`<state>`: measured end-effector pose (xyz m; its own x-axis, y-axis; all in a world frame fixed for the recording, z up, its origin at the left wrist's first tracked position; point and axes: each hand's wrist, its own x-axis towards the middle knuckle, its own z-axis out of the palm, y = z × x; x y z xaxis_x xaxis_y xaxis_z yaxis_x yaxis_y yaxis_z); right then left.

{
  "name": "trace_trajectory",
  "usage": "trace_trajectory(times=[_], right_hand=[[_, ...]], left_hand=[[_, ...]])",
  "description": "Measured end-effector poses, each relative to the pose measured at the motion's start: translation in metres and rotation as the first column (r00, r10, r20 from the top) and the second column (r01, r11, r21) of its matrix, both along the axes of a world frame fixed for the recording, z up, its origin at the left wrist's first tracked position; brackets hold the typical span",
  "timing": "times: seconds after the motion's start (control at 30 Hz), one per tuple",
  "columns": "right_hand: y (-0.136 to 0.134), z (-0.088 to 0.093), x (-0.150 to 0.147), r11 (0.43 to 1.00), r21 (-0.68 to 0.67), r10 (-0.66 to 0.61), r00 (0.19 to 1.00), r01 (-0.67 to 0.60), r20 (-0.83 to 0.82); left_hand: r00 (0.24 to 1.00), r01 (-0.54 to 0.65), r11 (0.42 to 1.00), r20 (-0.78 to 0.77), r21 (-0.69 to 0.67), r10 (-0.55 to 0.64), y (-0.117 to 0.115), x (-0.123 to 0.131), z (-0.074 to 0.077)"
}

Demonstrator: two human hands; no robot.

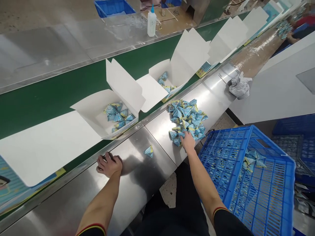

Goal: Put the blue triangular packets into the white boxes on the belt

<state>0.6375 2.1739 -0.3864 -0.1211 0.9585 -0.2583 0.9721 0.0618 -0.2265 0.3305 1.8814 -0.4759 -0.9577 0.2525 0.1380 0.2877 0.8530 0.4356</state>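
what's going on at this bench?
A person's right hand is at a pile of blue packets, fingers touching them; whether it grips one is unclear. The left hand rests on the metal counter, near one loose packet. Two open white boxes on the green belt visibly hold packets; more lie in the blue crate.

Leftmost carton point(46, 144) cut off, lettering on packets point(188, 115) illegible, co-worker point(304, 22) cropped

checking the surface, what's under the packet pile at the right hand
The metal table shows around the packet pile, which rests on it; the surface directly beneath is hidden.
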Motion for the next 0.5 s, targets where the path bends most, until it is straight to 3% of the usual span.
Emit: trace_trajectory(times=[0.07,0.13,0.2,0.23,0.33,0.43,0.5], right_hand=[[-0.019,-0.005,-0.002,0.980,0.186,-0.053,0.991,0.076,-0.123],[-0.051,-0.018,-0.007,0.941,0.333,0.037,0.956,0.065,-0.291],[-0.087,-0.038,-0.012,0.942,0.249,0.306,0.881,-0.226,-0.361],[-0.104,-0.049,-0.015,0.935,0.210,0.346,0.864,-0.286,-0.365],[-0.140,-0.082,-0.016,0.970,0.137,0.239,0.896,-0.201,-0.375],[-0.158,-0.108,-0.009,0.950,0.146,0.312,0.868,-0.276,-0.386],[-0.164,-0.119,-0.003,0.955,0.174,0.291,0.877,-0.241,-0.383]], left_hand=[[1.000,0.001,1.000,0.004,-0.010,-0.001,0.003,0.001,0.000],[1.000,0.004,1.000,0.010,-0.021,-0.004,0.006,0.003,0.001],[1.000,0.007,1.000,0.009,-0.030,-0.007,0.009,0.004,0.001],[1.000,0.008,0.999,0.005,-0.034,-0.008,0.010,0.005,0.001],[1.000,0.008,0.999,-0.014,-0.031,-0.009,0.014,0.010,0.000],[1.000,0.000,1.000,-0.021,-0.019,0.000,0.022,0.012,-0.001],[1.000,-0.002,1.000,-0.006,-0.008,0.002,0.030,0.009,0.001]])
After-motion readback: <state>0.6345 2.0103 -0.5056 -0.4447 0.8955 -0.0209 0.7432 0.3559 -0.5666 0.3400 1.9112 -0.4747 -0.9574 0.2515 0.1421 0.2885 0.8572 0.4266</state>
